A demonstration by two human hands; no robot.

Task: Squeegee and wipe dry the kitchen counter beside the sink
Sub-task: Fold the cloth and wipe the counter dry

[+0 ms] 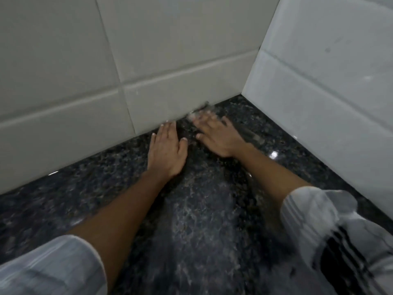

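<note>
1. Tile fills the left and top of my view: a wall of large pale grey tiles with light grout lines, meeting the counter along a slanted seam.
2. Below it I see the counter, dark speckled stone, glossy, with small bright glints of reflected light. It runs from the lower left up into the corner where the two walls meet.
3. A light sleeve covers the left upper arm at the bottom left, and the bare forearm reaches up toward the corner.
4. The left hand lies flat, palm down, on the counter, fingers straight and close together, thumb apart to the side. Its fingertips are right at the foot of the tiled wall. It holds nothing.
5. A streaked, cloudy band on the stone runs between the two forearms from the hands toward me; it looks like a wet film, though blur makes this uncertain.
6. The right hand is just beside the left, palm down with fingers spread, deeper in the corner. It is blurred. Something pale and smeared sits at its fingertips; I cannot tell what it is, or whether the hand is gripping it.
7. The right sleeve, white with dark stripes, is at the lower right.
8. A second wall of whiter tiles fills the right side.
</note>
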